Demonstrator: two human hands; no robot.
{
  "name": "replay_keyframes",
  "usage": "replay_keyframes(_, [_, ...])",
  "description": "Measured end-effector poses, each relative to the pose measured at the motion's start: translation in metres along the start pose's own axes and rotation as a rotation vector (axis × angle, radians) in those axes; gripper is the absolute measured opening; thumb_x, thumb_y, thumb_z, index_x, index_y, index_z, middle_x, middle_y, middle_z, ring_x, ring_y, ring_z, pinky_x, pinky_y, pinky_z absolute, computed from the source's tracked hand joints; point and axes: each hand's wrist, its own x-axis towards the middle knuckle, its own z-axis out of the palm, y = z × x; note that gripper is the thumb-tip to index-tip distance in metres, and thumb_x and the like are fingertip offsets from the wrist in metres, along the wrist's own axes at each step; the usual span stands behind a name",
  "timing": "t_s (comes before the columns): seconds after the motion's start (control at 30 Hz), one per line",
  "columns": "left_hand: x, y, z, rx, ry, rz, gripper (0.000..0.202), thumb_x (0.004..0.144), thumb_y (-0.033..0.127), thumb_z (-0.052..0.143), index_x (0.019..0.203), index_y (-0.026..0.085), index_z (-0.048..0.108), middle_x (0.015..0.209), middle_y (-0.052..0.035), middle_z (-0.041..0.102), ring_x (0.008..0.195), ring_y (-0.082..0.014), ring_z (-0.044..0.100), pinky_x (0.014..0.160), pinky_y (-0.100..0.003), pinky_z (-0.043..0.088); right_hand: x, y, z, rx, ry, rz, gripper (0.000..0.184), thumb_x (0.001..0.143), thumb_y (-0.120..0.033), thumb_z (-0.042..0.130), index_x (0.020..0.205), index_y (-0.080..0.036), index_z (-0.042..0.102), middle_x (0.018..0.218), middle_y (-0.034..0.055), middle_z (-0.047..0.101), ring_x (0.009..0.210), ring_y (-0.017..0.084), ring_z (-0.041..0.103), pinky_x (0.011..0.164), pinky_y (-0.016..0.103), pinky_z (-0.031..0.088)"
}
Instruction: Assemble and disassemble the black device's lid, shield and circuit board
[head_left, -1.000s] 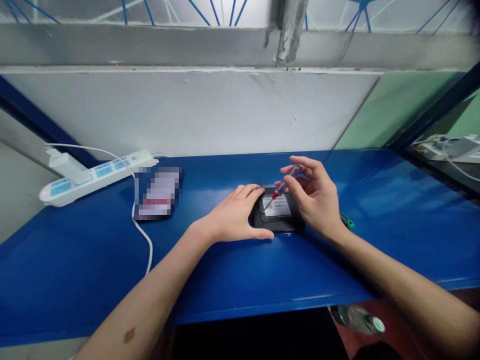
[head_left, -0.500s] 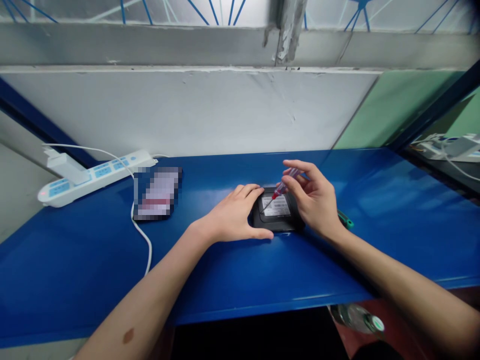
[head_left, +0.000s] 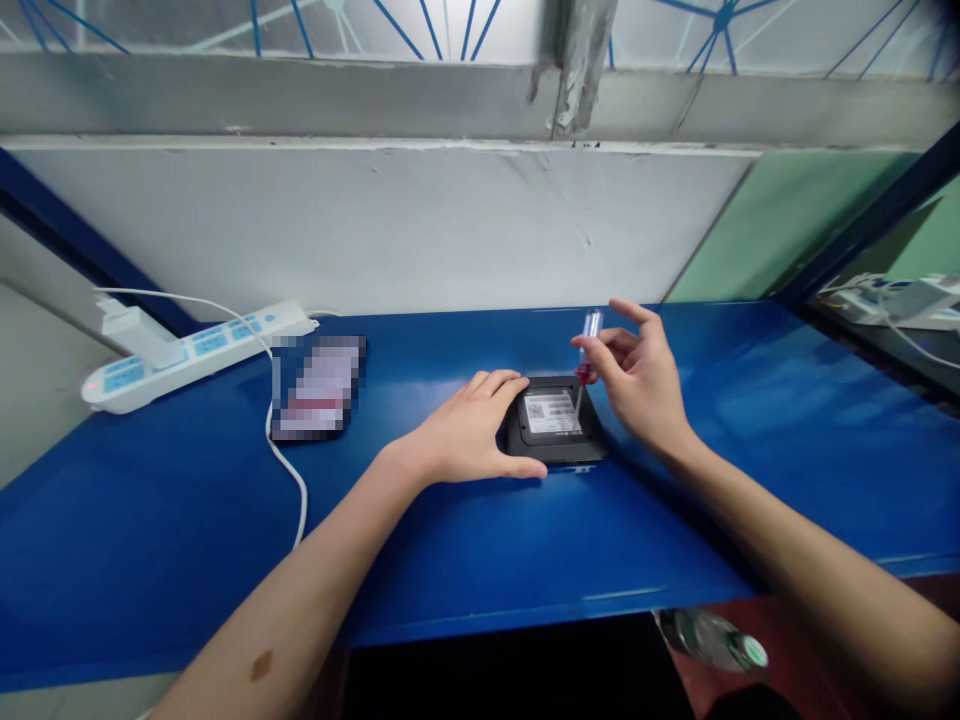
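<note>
the box (head_left: 555,452) is flat and black, and lies on the blue table (head_left: 450,570) with its white label (head_left: 551,412) facing up; a square code shows at the label's left, print beside it. the left hand (head_left: 472,430) lies against the box's left end, thumb and fingers spread wide, fingertips at the far corner and thumb by the near edge. the right hand (head_left: 645,380) grips the screwdriver (head_left: 583,374) by its clear handle between thumb and fingers, one finger raised; the shaft stands nearly upright, tip down at the label's right side. whether it sits in a screw is too small to tell. the table's front edge runs well this side of the box, and the wall (head_left: 375,220) rises behind. the table stretches on past the right hand; to the left, the phone (head_left: 319,390) lies well apart from the left hand.
</note>
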Motion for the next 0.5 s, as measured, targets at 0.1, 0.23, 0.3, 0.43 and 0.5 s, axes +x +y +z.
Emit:
replay_keyframes(0.1, [0.000,-0.002,-0.002,-0.009,0.002,0.007,0.102,0.071,0.076,0.070,0.151,0.020,0.038,0.154,-0.0135,0.042,0.141,-0.0355,0.037,0.116,-0.050,0.036,0.013,0.008,-0.013,-0.315,0.027,0.017,0.042,0.088,-0.040,0.064,0.123,-0.019,0.056,0.089,0.0040,0.069,0.060,0.015,0.063,0.064,0.034,0.053])
replay_keyframes(0.23, [0.001,-0.008,-0.006,-0.018,0.008,-0.012,0.100,0.072,0.074,0.070,0.150,0.021,0.039,0.153,-0.0137,0.043,0.141,-0.0360,0.037,0.115,-0.051,0.037,0.021,0.019,-0.023,-0.658,-0.071,-0.021,0.037,0.086,-0.035,0.064,0.118,-0.017,0.061,0.086,0.0054,0.072,0.068,0.018,0.065,0.071,0.035,0.050])
replay_keyframes(0.3, [0.001,-0.011,-0.006,-0.019,0.013,-0.017,0.101,0.072,0.075,0.070,0.150,0.020,0.038,0.152,-0.0138,0.043,0.141,-0.0362,0.037,0.115,-0.051,0.037,0.020,0.023,-0.023,-0.773,-0.135,-0.024,0.038,0.087,-0.034,0.062,0.121,-0.017,0.060,0.090,0.0055,0.073,0.072,0.020,0.066,0.070,0.034,0.049])
replay_keyframes(0.43, [0.000,-0.015,-0.007,-0.025,0.016,-0.024,0.101,0.071,0.076,0.069,0.150,0.021,0.038,0.152,-0.0131,0.043,0.140,-0.0367,0.037,0.115,-0.051,0.037,0.016,0.025,-0.020,-1.007,-0.255,-0.018,0.038,0.088,-0.036,0.057,0.123,-0.020,0.060,0.091,0.0049,0.075,0.078,0.024,0.069,0.065,0.033,0.045])
replay_keyframes(0.5, [0.000,-0.015,-0.007,-0.032,0.020,-0.028,0.101,0.071,0.075,0.069,0.150,0.022,0.038,0.153,-0.0129,0.043,0.140,-0.0372,0.037,0.115,-0.052,0.037,0.014,0.024,-0.019,-1.050,-0.283,-0.039,0.036,0.088,-0.036,0.056,0.120,-0.020,0.061,0.091,0.0065,0.076,0.079,0.026,0.070,0.065,0.034,0.044])
